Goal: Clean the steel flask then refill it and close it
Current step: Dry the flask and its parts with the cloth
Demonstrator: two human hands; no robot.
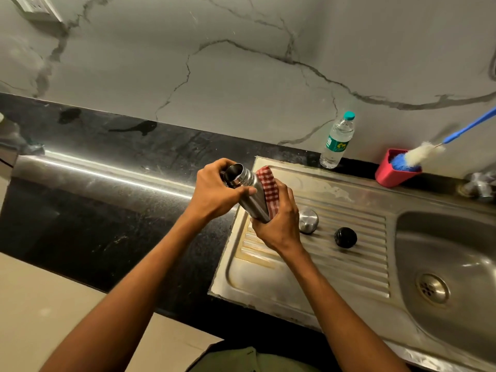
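The steel flask is held tilted above the left end of the draining board, its open mouth pointing up and left. My left hand grips it round the neck. My right hand holds a red and white checked cloth wrapped against the flask's body. The steel cap and the black stopper lie on the ribbed draining board. A plastic water bottle with a teal cap stands by the wall.
The sink bowl with its drain is at the right. A red cup holds a blue-handled bottle brush at the back. A tap sits beyond it. Black counter stretches to the left, wet in places.
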